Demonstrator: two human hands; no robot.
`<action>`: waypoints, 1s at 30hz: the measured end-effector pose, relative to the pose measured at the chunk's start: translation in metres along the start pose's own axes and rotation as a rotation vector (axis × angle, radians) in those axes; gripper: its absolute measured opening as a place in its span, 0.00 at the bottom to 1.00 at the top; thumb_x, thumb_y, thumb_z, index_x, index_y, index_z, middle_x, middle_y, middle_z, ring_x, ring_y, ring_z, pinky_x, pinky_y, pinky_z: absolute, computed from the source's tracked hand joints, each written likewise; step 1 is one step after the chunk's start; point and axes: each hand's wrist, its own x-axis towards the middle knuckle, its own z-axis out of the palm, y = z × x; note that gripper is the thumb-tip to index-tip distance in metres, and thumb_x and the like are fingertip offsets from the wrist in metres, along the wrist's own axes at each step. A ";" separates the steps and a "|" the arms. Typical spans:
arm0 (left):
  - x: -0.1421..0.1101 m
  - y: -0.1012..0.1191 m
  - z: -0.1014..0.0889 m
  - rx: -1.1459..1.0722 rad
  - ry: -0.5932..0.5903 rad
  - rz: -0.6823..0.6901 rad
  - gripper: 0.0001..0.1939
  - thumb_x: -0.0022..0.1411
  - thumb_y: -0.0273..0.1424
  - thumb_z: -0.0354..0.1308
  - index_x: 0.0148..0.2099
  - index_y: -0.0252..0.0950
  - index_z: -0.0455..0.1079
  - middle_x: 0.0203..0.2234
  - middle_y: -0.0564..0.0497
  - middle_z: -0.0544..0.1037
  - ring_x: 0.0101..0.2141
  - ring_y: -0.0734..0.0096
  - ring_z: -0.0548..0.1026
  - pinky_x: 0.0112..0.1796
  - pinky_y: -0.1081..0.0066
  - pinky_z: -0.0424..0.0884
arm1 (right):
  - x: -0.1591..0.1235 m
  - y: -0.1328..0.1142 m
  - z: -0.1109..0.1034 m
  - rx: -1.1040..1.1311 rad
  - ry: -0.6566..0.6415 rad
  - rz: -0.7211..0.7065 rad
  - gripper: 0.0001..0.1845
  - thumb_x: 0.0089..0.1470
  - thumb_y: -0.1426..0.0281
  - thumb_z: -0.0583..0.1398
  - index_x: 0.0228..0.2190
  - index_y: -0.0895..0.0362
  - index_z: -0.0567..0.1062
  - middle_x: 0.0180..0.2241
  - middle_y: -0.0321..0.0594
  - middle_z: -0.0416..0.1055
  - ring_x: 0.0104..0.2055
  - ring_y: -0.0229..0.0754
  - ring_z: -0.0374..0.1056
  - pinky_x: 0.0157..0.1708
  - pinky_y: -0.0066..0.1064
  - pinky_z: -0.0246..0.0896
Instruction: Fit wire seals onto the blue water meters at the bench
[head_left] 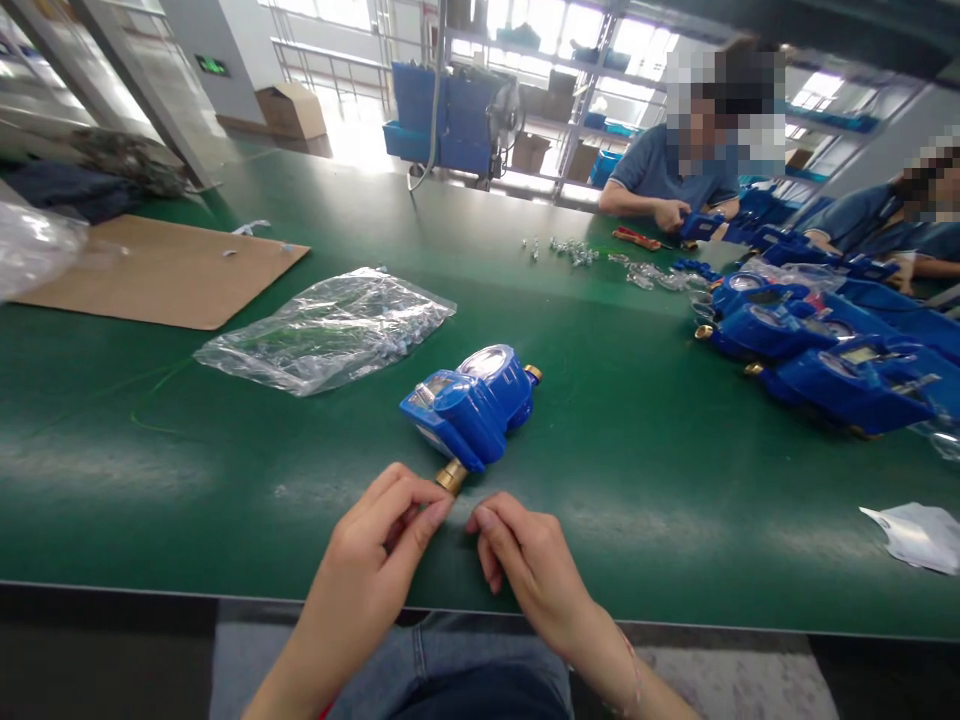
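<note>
A blue water meter (471,402) with brass threaded ends lies on the green table (225,470), one brass end pointing toward me. My left hand (379,545) pinches at that near brass end (451,476) with thumb and fingertips. My right hand (521,555) sits just to the right, fingers curled, fingertips close to the left hand; whether it holds something small I cannot tell.
A clear plastic bag (330,328) lies left of the meter, a cardboard sheet (161,270) beyond it. Several blue meters (817,345) are piled at the right, with small metal parts (574,250) scattered nearby. Two seated people work at the far right. A white scrap (919,535) lies near the front edge.
</note>
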 end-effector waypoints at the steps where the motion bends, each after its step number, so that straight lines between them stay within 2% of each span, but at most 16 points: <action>1: 0.003 -0.002 -0.008 0.006 0.013 -0.026 0.07 0.66 0.34 0.52 0.38 0.41 0.69 0.29 0.55 0.66 0.28 0.75 0.66 0.30 0.73 0.62 | 0.001 0.004 -0.001 0.038 0.016 0.035 0.16 0.66 0.61 0.47 0.34 0.56 0.68 0.17 0.28 0.61 0.18 0.31 0.60 0.24 0.23 0.56; 4: 0.017 -0.005 -0.033 0.058 0.067 -0.042 0.07 0.65 0.37 0.53 0.40 0.42 0.70 0.29 0.56 0.65 0.28 0.75 0.65 0.28 0.72 0.60 | 0.006 0.015 -0.003 0.105 0.142 0.095 0.18 0.65 0.59 0.48 0.33 0.57 0.69 0.18 0.29 0.64 0.18 0.31 0.61 0.21 0.22 0.55; 7: 0.032 -0.003 -0.045 0.143 0.122 0.003 0.06 0.65 0.37 0.54 0.38 0.42 0.69 0.28 0.57 0.64 0.26 0.76 0.63 0.27 0.71 0.58 | 0.011 0.024 -0.003 0.112 0.248 0.076 0.19 0.65 0.59 0.48 0.32 0.57 0.70 0.21 0.32 0.66 0.20 0.31 0.62 0.21 0.22 0.55; 12: 0.046 0.002 -0.040 0.227 0.196 0.097 0.06 0.65 0.32 0.53 0.36 0.40 0.69 0.26 0.57 0.62 0.25 0.76 0.61 0.29 0.71 0.58 | 0.015 0.026 -0.001 0.073 0.247 0.059 0.18 0.65 0.59 0.49 0.32 0.58 0.71 0.24 0.34 0.67 0.23 0.31 0.63 0.24 0.23 0.57; 16: 0.049 0.000 -0.034 0.240 0.209 0.138 0.06 0.66 0.30 0.53 0.37 0.39 0.69 0.27 0.56 0.62 0.26 0.75 0.62 0.29 0.71 0.58 | 0.014 0.026 -0.001 0.063 0.241 0.066 0.18 0.65 0.60 0.49 0.32 0.58 0.71 0.24 0.34 0.68 0.23 0.31 0.64 0.24 0.23 0.57; 30: 0.048 -0.001 -0.034 0.240 0.187 0.113 0.06 0.66 0.31 0.51 0.37 0.39 0.69 0.27 0.56 0.63 0.27 0.74 0.62 0.30 0.71 0.59 | 0.014 0.024 -0.002 0.013 0.217 0.072 0.20 0.65 0.59 0.49 0.32 0.58 0.72 0.25 0.36 0.68 0.25 0.32 0.64 0.24 0.24 0.57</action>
